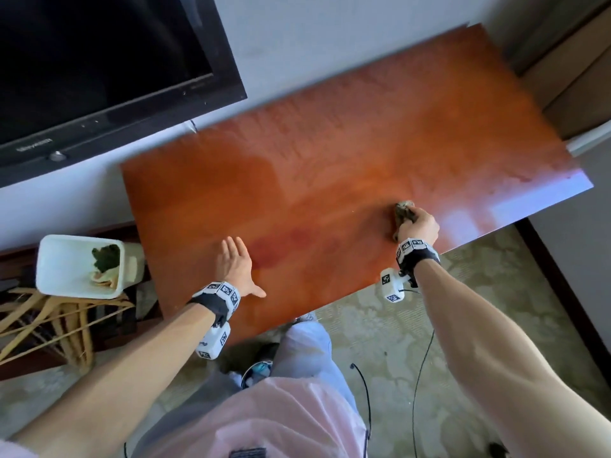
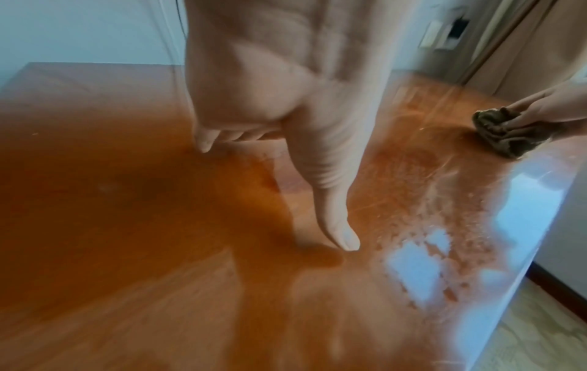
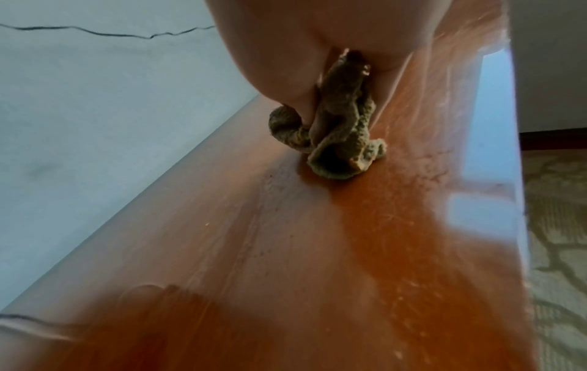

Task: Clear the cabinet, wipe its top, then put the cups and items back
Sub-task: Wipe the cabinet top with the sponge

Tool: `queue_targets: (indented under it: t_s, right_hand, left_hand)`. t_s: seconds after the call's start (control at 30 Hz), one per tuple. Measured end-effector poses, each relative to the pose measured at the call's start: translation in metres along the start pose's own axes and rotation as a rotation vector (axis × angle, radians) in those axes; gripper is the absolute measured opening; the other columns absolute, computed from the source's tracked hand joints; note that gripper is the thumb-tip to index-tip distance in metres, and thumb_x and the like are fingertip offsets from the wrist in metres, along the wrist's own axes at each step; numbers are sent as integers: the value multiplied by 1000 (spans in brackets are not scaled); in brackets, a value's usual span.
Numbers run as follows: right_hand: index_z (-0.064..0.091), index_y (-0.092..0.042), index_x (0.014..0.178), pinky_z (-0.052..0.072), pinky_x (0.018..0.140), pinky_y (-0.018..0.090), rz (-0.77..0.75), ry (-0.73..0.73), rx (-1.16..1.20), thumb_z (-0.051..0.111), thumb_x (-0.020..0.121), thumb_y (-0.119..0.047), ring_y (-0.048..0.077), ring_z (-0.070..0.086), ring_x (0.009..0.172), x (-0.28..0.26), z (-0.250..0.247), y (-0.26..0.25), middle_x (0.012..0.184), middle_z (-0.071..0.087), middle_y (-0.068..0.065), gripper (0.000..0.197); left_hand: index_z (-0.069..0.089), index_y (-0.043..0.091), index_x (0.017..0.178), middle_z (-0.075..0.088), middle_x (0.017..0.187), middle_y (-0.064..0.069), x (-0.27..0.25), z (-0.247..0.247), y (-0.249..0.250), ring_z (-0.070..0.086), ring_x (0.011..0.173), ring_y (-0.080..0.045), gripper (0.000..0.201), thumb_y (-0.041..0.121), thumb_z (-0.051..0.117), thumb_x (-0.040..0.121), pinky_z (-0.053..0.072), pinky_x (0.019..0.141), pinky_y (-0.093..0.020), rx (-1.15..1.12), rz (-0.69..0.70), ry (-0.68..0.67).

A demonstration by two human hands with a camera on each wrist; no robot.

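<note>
The cabinet top (image 1: 330,153) is a bare reddish-brown wood surface with wet streaks (image 2: 413,175). My right hand (image 1: 417,224) grips a crumpled olive-brown cloth (image 1: 404,209) and presses it on the top near the right front edge; the cloth (image 3: 336,133) bunches out under my palm in the right wrist view, and the cloth (image 2: 508,130) shows at the far right of the left wrist view. My left hand (image 1: 237,262) lies flat and open on the top near the front left, fingers straight, thumb (image 2: 336,226) spread out. No cups are in view.
A black TV (image 1: 99,71) hangs on the wall at the upper left. A white bin (image 1: 79,266) holding cloths stands left of the cabinet, above wooden hangers (image 1: 56,322). Patterned carpet (image 1: 413,342) lies below the front edge. A wooden door frame (image 1: 575,77) is at the right.
</note>
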State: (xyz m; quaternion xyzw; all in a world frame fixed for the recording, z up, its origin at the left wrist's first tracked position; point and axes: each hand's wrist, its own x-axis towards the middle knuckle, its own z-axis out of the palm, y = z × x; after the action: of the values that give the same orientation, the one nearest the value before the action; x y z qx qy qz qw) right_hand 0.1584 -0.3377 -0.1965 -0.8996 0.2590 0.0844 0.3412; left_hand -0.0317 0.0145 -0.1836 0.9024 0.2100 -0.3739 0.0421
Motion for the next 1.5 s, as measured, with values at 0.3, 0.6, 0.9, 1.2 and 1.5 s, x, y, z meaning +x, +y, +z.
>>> queue_targets:
  t_s: [0.3,0.6,0.9,1.2,1.5]
  right_hand:
    - [71,-19,125,48,89,39,-267,-76,-237,53,80,5,40,60,95,-13,49,-43,111,66,14,54]
    - [71,-22,126,42,80,33,-525,-367,-249,52,84,6,36,54,103,-92,142,-108,117,65,7,54]
    - [75,-12,118,46,84,35,-425,-153,-57,49,76,11,37,57,100,-46,79,-81,114,70,11,54]
    - [72,-17,125,48,97,39,-77,-26,-206,53,83,4,40,59,110,33,-15,12,121,62,15,51]
    - [72,-18,125,49,94,37,-190,-147,-215,57,82,3,39,62,105,-10,34,-37,117,64,14,51]
  left_hand:
    - [-19,-1,157,-19,167,-23,5,12,-13,-9,157,-37,163,66,90,57,15,127,-45,15,39,-2]
    - [-20,-1,157,-21,166,-23,7,9,-8,-12,157,-37,164,66,91,56,18,127,-43,55,1,-48]
    - [-25,-2,155,-25,164,-25,5,1,-4,-12,156,-39,165,62,93,57,20,127,-45,78,-25,-109]
    - [-24,-3,154,-24,165,-25,6,4,-5,-11,156,-40,168,66,92,54,25,125,-44,98,-2,-87]
    - [-25,-1,155,-27,164,-23,5,3,-4,-13,156,-38,165,63,92,57,32,122,-42,76,14,-82]
